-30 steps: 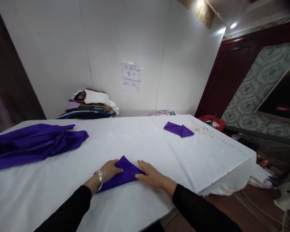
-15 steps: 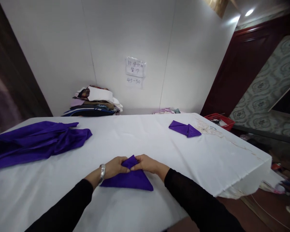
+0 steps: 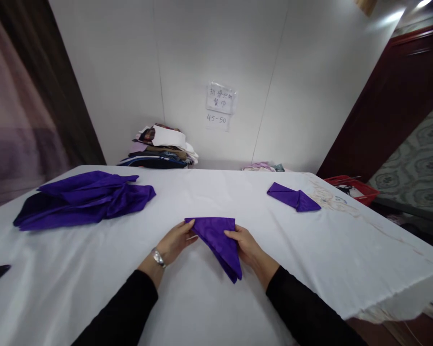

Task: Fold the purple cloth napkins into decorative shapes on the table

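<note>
Between my hands is a purple cloth napkin (image 3: 218, 238), folded in layers to a triangle with its point hanging toward me. My left hand (image 3: 178, 240), with a silver bracelet at the wrist, pinches the upper left corner between thumb and fingers. On the other side, my right hand (image 3: 245, 242) grips the right edge, thumb on top and fingers hidden behind the cloth. Farther off to the right lies another purple napkin (image 3: 292, 197), folded into a flat pointed strip. A loose heap of purple cloths (image 3: 86, 199) rests at the left of the table.
A white cloth covers the table (image 3: 202, 307). Behind its far edge stands a pile of folded clothes (image 3: 162, 149), with a smaller pinkish pile (image 3: 261, 166) to the right. A red basket (image 3: 364, 190) is beyond the right corner. A handwritten sign (image 3: 220, 103) hangs on the wall.
The napkin has been lifted and turned, so its straight edge is now at the top and its point hangs down. My hands have moved apart to its two sides. The view has shifted left.
</note>
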{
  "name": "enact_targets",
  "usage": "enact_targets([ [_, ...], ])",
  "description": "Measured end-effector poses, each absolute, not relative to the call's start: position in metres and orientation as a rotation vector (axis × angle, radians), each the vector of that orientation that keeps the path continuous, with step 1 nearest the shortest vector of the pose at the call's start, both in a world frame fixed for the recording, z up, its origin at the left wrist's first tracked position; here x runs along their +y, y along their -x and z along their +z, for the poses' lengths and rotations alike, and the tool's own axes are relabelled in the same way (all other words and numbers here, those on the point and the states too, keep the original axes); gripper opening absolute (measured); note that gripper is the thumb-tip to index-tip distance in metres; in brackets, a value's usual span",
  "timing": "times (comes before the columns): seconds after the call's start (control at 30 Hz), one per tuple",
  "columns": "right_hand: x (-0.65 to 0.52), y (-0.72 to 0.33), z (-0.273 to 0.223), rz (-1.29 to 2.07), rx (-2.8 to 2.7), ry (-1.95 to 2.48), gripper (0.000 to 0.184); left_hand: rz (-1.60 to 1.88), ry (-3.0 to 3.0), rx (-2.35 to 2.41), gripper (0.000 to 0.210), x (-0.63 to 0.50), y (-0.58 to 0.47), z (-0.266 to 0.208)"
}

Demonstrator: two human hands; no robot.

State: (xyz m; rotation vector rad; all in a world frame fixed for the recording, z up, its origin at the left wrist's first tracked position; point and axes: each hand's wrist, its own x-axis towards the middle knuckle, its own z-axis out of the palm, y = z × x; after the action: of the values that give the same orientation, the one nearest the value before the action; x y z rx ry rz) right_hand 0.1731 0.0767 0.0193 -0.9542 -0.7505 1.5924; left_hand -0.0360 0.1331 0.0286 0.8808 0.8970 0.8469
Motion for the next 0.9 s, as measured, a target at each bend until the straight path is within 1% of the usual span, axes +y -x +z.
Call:
enact_targets([
  [0.17, 0.069, -0.159, 0.024, 1.414, -0.733, 0.980, 0.041, 0.803, -0.814, 0.792, 0.044, 0.098, 0.003, 0.029],
  [0.3, 0.050, -0.157, 0.018, 1.342, -0.706, 1.075, 0.040, 0.858, -0.901, 0.838, 0.045, 0.079, -0.007, 0.033],
  [0.47, 0.022, -0.172, 0.017, 1.457, -0.749, 1.069, 0.043, 0.797, -1.023, 0.826, 0.045, 0.071, -0.002, 0.036],
  [0.63, 0.012, -0.196, 0.037, 1.523, -0.841, 1.106, 0.048, 0.603, -1.117, 0.748, 0.048, 0.073, 0.004, 0.048],
  [0.77, 0.018, -0.201, 0.051, 1.613, -1.024, 1.182, 0.055, 0.384, -1.203, 0.715, 0.045, 0.085, 0.007, 0.064],
  [0.9, 0.028, -0.193, 0.047, 1.675, -1.011, 1.155, 0.055, 0.347, -1.190, 0.735, 0.041, 0.101, 0.005, 0.068],
])
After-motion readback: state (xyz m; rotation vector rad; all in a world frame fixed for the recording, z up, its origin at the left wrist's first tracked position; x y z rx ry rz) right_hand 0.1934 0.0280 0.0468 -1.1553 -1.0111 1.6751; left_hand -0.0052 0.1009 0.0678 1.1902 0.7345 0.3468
